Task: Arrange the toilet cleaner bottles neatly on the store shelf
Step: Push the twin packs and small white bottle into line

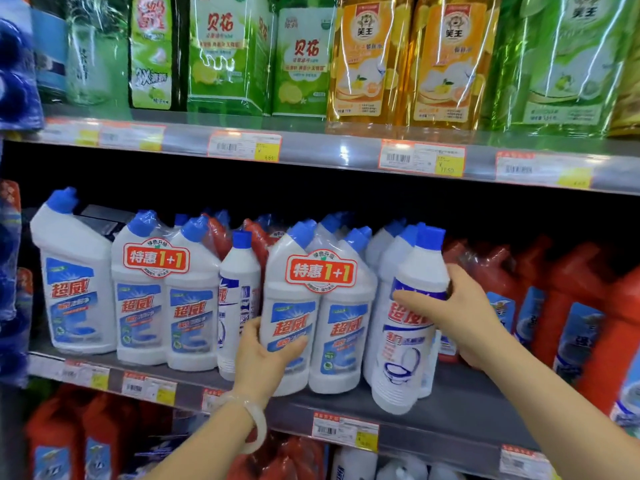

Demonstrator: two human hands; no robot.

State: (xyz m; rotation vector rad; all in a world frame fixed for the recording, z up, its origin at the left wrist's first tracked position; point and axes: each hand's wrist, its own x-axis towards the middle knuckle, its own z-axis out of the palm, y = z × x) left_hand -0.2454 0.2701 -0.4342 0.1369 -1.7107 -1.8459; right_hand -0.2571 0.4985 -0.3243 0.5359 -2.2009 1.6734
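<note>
Showing the middle shelf (467,400), read from left to right: white toilet cleaner bottles with blue caps are being stood along its front. A shrink-wrapped twin pack (332,327) is being gripped low on its left side by the left grip (265,358), the fingers being curled round the wrap. Just to the right, touching or almost touching that pack, a single bottle (408,344) is being held by the right grip (460,317), which is being clamped round its shoulder and upper label. The bottle's long axis is lying near upright but tilted, cap toward the right, base toward the left at the shelf's front edge; whether the base is resting there cannot be told. Red bottles (571,306) are standing further right. The coming move is judged to be a righting of this bottle beside the pack, the right grip being the nearer.
</note>
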